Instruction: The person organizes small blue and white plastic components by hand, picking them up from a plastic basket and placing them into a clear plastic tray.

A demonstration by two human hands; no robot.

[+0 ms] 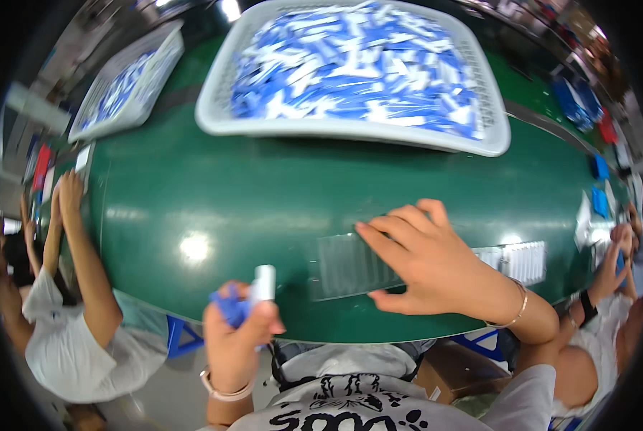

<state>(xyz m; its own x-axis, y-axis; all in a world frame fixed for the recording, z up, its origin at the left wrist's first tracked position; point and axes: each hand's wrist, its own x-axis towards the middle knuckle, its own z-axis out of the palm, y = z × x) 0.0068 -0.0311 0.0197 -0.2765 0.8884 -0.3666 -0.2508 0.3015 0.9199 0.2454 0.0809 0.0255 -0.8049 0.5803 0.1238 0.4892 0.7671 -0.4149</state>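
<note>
Right hand (436,262) lies flat at centre right of the frame, fingers spread and pressing down on a clear ribbed plastic tray (350,264) that rests on the dark green glossy table (214,194). Left hand (239,334), low and left of centre, is closed around a bunch of small blue-and-white plastic pieces (253,294), one white end poking up above the thumb. Up top sits a big white perforated plastic basket (350,128), heaped with more blue-and-white pieces. A second white basket (131,82) waits in the upper left. Co-workers flank both sides: a bare arm (84,258) at far left, clasped hands (620,262) at far right.
</note>
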